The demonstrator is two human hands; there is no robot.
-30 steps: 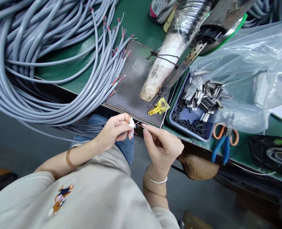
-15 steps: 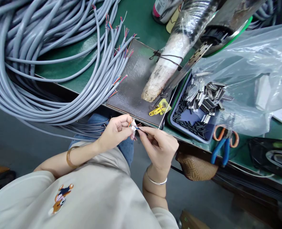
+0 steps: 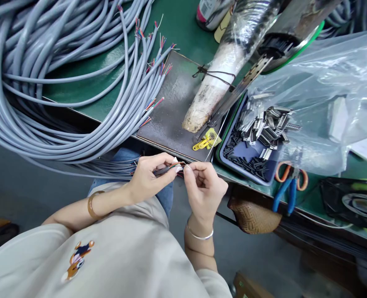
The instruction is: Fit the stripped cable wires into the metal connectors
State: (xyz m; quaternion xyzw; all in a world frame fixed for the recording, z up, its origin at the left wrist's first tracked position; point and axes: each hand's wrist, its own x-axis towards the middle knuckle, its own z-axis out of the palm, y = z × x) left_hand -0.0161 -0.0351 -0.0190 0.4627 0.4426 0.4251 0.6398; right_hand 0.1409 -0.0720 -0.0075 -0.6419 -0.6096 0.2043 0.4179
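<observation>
Pinched between thumb and fingers of my left hand (image 3: 149, 176) is the end of a grey cable (image 3: 162, 170), with thin coloured wires fanning out of it. White coverings show on the fingertips. My right hand (image 3: 204, 184) is closed at the wire tips, thumb against forefinger, on a thin pale wire (image 3: 186, 164). The two hands nearly touch at the table's front edge. Behind them, a yellow tool (image 3: 203, 143) lies on a dark plate (image 3: 171, 95), below the blackened tip of a white wrapped duct (image 3: 199, 107).
Many grey cables (image 3: 87, 147) lie coiled at the left. On the right are a blue tray (image 3: 248, 154) of metal connectors and black pieces, blue-and-orange pliers (image 3: 286, 190), a clear plastic bag (image 3: 317, 124) and a black fan (image 3: 354, 203). A woven seat (image 3: 254, 215) is below.
My right hand has drawn slightly left and its fingers have curled in more. The grey cable end in my left hand now shows, with its wires turned to the right.
</observation>
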